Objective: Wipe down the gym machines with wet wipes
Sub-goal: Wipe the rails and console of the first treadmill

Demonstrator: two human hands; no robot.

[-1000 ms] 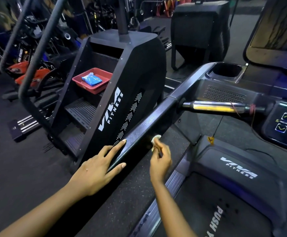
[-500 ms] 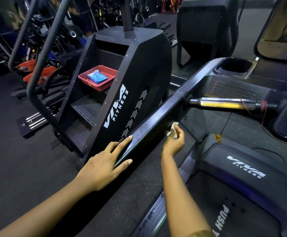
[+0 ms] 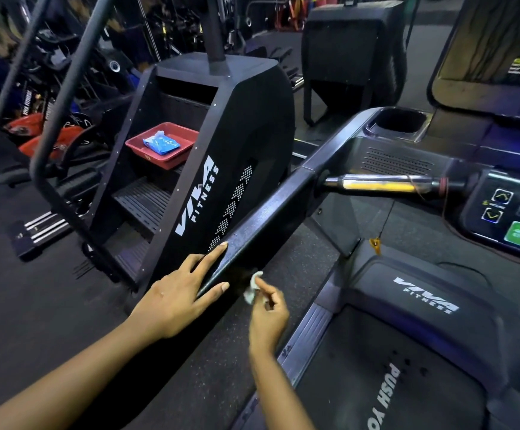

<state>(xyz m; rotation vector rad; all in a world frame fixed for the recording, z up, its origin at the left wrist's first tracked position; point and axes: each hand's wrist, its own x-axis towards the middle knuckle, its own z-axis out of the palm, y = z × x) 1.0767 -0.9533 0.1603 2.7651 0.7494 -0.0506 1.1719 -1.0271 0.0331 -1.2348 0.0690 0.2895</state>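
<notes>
Wet wipe point(image 3: 251, 289) in right hand point(image 3: 268, 316) grip, left hand point(image 3: 174, 297) flat on handrail point(image 3: 272, 217)

Commercial gym floor. Treadmill point(image 3: 407, 324) with a lit touch console point(image 3: 513, 215) and "VIVA FITNESS" badge, same-brand stair climber point(image 3: 246, 135) right beside it, red-shrouded bikes point(image 3: 57, 141) at left. More dark machines point(image 3: 351, 51) fill the background, too dim to identify. Black speckled rubber flooring point(image 3: 302, 265) runs between them.
</notes>
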